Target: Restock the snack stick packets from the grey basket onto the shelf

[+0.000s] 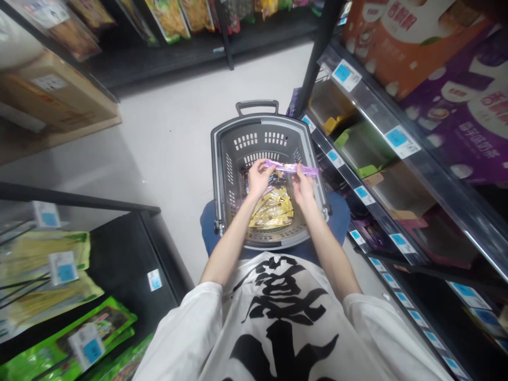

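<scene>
A grey plastic shopping basket point(222, 159) rests on my lap. Gold snack packets point(273, 209) lie in its bottom, with a few purple ones under my hands. My left hand point(259, 177) and my right hand point(302, 186) are both closed on a long thin purple packet point(291, 168), held level above the basket. The left hand pinches its left end. The right hand grips it near the middle, and its right end sticks out past the hand.
Shop shelves point(381, 132) with blue price tags and purple and orange boxes stand at my right. Green and yellow bagged goods point(59, 296) hang on a rack at my left. Pale floor point(170, 132) lies ahead, with cardboard boxes point(51, 95) far left.
</scene>
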`<action>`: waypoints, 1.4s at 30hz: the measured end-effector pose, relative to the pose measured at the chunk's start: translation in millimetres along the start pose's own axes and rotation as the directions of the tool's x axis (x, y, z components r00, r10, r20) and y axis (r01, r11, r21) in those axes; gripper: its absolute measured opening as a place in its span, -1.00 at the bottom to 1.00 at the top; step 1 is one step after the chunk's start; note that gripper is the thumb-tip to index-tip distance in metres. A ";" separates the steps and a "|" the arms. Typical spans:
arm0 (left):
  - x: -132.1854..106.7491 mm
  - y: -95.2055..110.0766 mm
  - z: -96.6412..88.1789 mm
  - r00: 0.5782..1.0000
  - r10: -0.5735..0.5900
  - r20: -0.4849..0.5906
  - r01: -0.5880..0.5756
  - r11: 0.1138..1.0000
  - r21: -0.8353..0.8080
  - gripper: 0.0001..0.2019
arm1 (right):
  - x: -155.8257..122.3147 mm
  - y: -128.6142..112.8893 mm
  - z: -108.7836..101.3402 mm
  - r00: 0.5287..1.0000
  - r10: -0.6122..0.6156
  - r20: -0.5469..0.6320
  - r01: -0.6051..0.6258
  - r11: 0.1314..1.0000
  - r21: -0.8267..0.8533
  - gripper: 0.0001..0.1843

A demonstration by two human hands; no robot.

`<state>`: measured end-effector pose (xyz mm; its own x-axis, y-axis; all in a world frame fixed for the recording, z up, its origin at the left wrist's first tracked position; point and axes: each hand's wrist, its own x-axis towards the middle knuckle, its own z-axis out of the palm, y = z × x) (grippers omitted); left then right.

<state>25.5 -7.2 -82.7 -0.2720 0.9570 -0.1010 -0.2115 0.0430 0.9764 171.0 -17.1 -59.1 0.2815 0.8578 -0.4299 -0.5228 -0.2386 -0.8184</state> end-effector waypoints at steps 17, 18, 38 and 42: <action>9.2 -7.1 -2.7 0.999 0.007 -0.052 -0.015 0.985 -0.171 -0.50 | -2.5 -0.9 0.1 0.991 0.095 0.099 -0.112 0.976 0.185 -0.90; 9.1 -6.9 -2.7 0.999 0.007 -0.052 -0.016 0.985 -0.174 -0.49 | -2.5 -1.2 0.2 0.990 0.100 0.104 -0.119 0.974 0.195 -0.91; 0.2 7.3 -1.4 0.995 0.044 -0.092 -0.054 0.993 -0.106 -0.47 | -5.9 9.8 2.6 0.936 0.239 0.257 -0.258 0.965 0.042 -0.83; 0.6 8.4 -1.8 0.996 0.064 -0.056 -0.069 0.994 -0.082 -0.47 | -4.3 10.7 2.3 0.939 0.221 0.264 -0.247 0.966 0.070 -0.80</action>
<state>21.9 -6.8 -75.0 -0.3372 0.9402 -0.0486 -0.2688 -0.0466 0.9621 162.4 -22.3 -65.1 -0.0635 0.8727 -0.4841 -0.6314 -0.4108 -0.6577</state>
